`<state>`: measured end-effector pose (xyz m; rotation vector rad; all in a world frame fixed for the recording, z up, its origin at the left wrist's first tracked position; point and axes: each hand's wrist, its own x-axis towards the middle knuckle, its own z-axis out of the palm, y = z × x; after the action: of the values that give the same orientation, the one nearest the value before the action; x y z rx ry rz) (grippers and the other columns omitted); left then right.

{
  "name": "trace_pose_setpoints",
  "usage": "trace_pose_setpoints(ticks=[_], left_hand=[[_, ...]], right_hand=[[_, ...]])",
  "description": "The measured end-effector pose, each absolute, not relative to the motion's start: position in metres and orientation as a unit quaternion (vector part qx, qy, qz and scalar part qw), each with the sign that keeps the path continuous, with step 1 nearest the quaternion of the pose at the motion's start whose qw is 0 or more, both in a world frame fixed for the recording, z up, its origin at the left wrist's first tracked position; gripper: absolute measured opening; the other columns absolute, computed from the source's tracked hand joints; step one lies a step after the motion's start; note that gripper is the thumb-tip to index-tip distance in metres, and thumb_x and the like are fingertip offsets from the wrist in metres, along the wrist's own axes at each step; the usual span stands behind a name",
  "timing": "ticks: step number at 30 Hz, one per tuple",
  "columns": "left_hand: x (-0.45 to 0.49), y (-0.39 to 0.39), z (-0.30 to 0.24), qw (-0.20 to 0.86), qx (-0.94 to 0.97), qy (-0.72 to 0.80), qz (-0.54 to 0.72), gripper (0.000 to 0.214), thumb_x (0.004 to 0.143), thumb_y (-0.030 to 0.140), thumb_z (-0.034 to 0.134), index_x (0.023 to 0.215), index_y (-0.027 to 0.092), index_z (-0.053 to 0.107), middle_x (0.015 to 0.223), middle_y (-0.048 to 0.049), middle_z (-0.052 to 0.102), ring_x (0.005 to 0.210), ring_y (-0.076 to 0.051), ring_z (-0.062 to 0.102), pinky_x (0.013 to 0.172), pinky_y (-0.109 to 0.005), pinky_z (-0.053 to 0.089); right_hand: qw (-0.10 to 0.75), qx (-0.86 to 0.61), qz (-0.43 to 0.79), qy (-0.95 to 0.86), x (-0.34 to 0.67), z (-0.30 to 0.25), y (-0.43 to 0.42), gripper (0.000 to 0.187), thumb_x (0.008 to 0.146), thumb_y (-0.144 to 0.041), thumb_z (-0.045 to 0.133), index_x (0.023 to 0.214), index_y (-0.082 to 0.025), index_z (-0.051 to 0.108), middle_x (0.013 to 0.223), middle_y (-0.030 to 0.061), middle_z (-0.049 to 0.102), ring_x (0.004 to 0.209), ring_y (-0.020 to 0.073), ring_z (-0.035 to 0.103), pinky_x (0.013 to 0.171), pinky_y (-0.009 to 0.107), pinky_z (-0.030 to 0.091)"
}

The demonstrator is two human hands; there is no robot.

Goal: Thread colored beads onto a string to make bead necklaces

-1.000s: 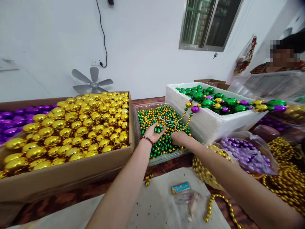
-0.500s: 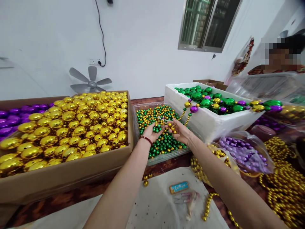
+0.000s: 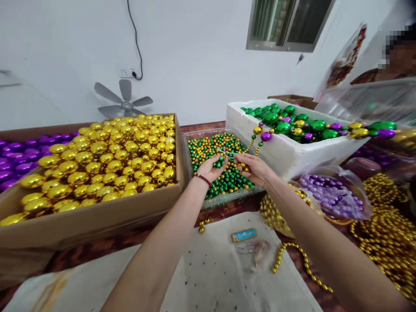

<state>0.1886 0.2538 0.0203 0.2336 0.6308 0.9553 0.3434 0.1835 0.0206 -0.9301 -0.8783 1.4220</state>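
Note:
Both hands are over a clear plastic tray (image 3: 224,201) of small green and gold beads (image 3: 208,147). My left hand (image 3: 210,170), with a dark red bead bracelet at the wrist, has its fingers curled; what lies in them is too small to make out. My right hand (image 3: 255,167) pinches a thin pale strand (image 3: 229,152) whose free end reaches toward my left fingertips. From beside the right hand, a bead string (image 3: 259,147) of green, gold and purple beads runs up over the rim of the white foam box (image 3: 276,149).
On the left stands a cardboard box (image 3: 97,221) of large gold beads and purple ones. Large green beads (image 3: 282,127) fill the foam box. A bag of purple beads (image 3: 328,190) and gold bead strings (image 3: 386,242) lie right. A blue label (image 3: 243,235) rests on the cloth; a person (image 3: 399,60) is behind.
The view has tilted down slightly. My hands have drawn a little apart, and the gold beads seen at my right fingertips no longer show there.

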Motion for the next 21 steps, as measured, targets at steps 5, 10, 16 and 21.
trace_pose_setpoints(ticks=[5, 10, 16, 21], left_hand=[[0.155, 0.157, 0.033, 0.829, 0.17, 0.232, 0.479, 0.012, 0.086, 0.004, 0.054, 0.088, 0.012, 0.063, 0.092, -0.0096, 0.063, 0.087, -0.019, 0.066, 0.068, -0.025, 0.058], [0.088, 0.054, -0.026, 0.74, 0.142, 0.388, 0.53, 0.021, 0.081, 0.006, 0.06, 0.097, 0.019, 0.065, 0.092, -0.0087, 0.065, 0.086, -0.017, 0.066, 0.065, -0.023, 0.056], [0.043, 0.024, -0.078, 0.555, 0.333, 0.536, 0.542, 0.033, 0.076, 0.028, 0.07, 0.108, 0.023, 0.064, 0.095, -0.0047, 0.064, 0.086, -0.017, 0.062, 0.066, -0.023, 0.052], [0.042, 0.034, -0.093, 0.309, 0.637, 0.546, 0.449, 0.032, 0.088, 0.015, 0.047, 0.114, 0.026, 0.062, 0.11, -0.006, 0.058, 0.104, -0.02, 0.054, 0.09, -0.034, 0.047]], right_hand=[[0.622, -0.386, 0.584, -0.351, 0.298, 0.024, 0.108, 0.018, 0.077, -0.031, 0.071, 0.089, -0.02, 0.063, 0.084, -0.0005, 0.056, 0.058, 0.0057, 0.048, 0.038, 0.011, 0.029], [0.568, -0.495, 0.554, -0.354, 0.217, -0.055, 0.034, 0.02, 0.085, -0.042, 0.057, 0.091, -0.023, 0.059, 0.08, 0.0025, 0.06, 0.055, 0.0116, 0.052, 0.043, 0.02, 0.038], [0.506, -0.571, 0.443, -0.47, 0.166, -0.11, 0.009, 0.012, 0.087, -0.033, 0.051, 0.09, -0.025, 0.06, 0.077, 0.003, 0.059, 0.07, 0.0205, 0.058, 0.061, 0.031, 0.047], [0.421, -0.616, 0.309, -0.59, 0.176, -0.107, 0.013, 0.022, 0.088, -0.018, 0.043, 0.101, -0.024, 0.061, 0.1, 0.0084, 0.059, 0.091, 0.0255, 0.058, 0.081, 0.037, 0.044]])
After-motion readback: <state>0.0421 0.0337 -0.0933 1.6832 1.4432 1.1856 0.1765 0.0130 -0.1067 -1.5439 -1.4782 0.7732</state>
